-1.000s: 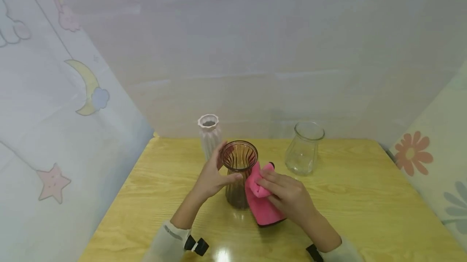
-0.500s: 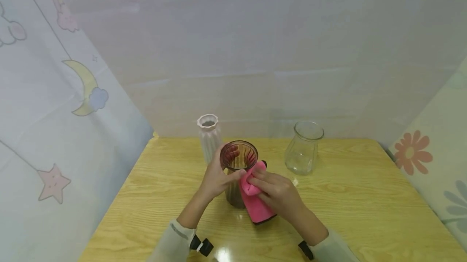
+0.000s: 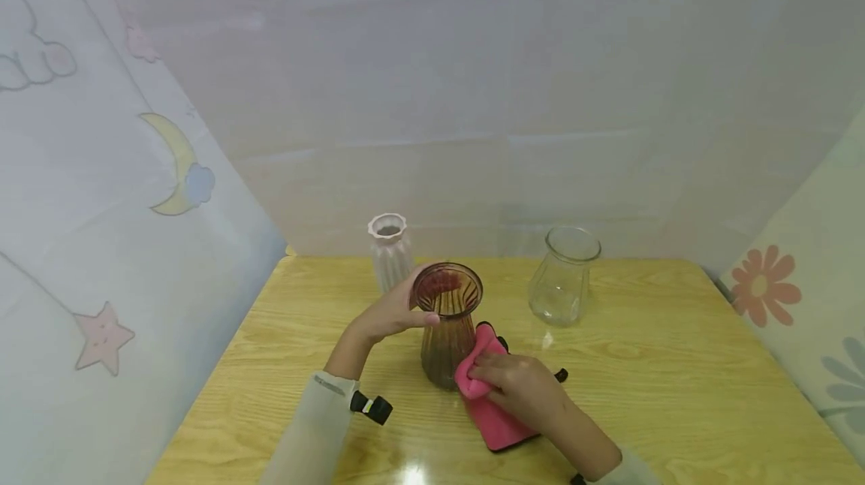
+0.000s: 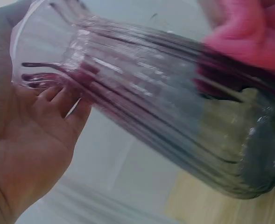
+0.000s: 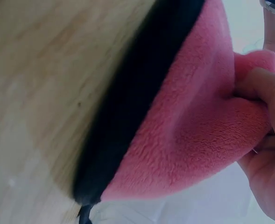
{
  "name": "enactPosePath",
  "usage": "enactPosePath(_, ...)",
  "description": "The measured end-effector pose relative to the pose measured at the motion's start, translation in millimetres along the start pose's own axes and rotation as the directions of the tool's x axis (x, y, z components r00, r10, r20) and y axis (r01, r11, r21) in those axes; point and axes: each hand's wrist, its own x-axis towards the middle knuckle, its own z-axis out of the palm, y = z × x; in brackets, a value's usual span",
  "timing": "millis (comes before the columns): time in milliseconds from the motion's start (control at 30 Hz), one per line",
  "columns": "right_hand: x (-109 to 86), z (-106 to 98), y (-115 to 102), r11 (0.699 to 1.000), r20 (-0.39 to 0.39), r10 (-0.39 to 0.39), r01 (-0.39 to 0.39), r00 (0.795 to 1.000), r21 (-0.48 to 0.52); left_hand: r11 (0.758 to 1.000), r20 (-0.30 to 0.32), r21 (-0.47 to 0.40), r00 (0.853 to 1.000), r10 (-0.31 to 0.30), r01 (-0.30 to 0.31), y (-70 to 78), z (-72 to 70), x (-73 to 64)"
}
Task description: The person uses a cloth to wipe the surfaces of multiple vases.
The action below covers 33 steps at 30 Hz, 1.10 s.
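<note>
A ribbed, purplish-brown glass vase [image 3: 446, 353] with a flared rim stands mid-table. My left hand [image 3: 387, 315] holds it just under the rim, thumb across the front and fingers behind; in the left wrist view those fingers show round the flared neck of the vase [image 4: 142, 100]. My right hand [image 3: 523, 389] pinches a pink plush cloth [image 3: 498, 425] with a black edge against the vase's lower right side. Close up in the right wrist view, the thumb presses into a fold of the cloth [image 5: 184, 135], whose black border runs along the tabletop side.
Behind the held vase stands a white fluted vase [image 3: 392, 260] with a scalloped rim. A clear glass vase [image 3: 559, 290] is at the back right. The wooden table [image 3: 676, 365] meets a pale sheet [image 3: 432, 94] at its far edge.
My right hand has slid the cloth down from near the vase's neck to its lower side. My left forearm has shifted left, the hand still at the neck.
</note>
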Motion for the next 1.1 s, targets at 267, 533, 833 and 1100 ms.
enactPosePath(267, 0.6, -25, 6, 0.999, -0.209, 0.027, -0.022, 0.978, 0.022, 0.990, -0.269, 0.107, 0.962, -0.056, 0.088, 13.8, 18.9, -19.0)
enactPosePath(533, 30.3, -36, 8, 1.000, -0.441, -0.006, 0.016, 0.897, 0.020, 0.962, -0.474, 0.190, 0.877, -0.084, 0.195, 29.0, 50.9, -20.1)
enactPosePath(833, 36.4, -20, 7, 0.999, -0.387, -0.010, 0.023, 0.922, 0.029, 0.964, -0.482, 0.194, 0.874, -0.066, 0.180, 24.8, 49.8, -14.4)
enactPosePath(1100, 25.4, -13, 1, 0.999, -0.284, -0.037, 0.031, 0.958, -0.025, 0.993, -0.207, 0.120, 0.978, 0.027, -0.002, 8.6, 16.7, -8.3)
